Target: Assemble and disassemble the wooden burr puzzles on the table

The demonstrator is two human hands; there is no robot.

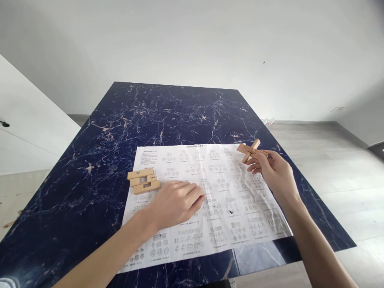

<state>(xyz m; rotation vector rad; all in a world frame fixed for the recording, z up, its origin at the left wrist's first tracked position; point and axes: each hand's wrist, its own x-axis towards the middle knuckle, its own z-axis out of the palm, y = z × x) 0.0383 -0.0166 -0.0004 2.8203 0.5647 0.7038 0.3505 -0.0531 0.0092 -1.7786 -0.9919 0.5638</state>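
Observation:
My right hand [274, 170] holds a cross-shaped pair of wooden puzzle pieces [249, 150] by one end, above the far right corner of a printed instruction sheet [222, 224]. One piece lies across the other at an angle. On the middle of the sheet rests my left hand [178, 202], its fingers curled and close together. No object shows in it, though its palm side is hidden. Several notched wooden puzzle pieces [144, 181] lie side by side at the sheet's left edge, beyond my left wrist. One of them bears a dark mark.
The creased sheet lies on a dark blue marbled table [177, 112], near its front edge. A white wall [192, 44] rises behind the table, and a pale floor [318, 156] shows on the right. A round, shiny object [8, 282] is cut off at the bottom left.

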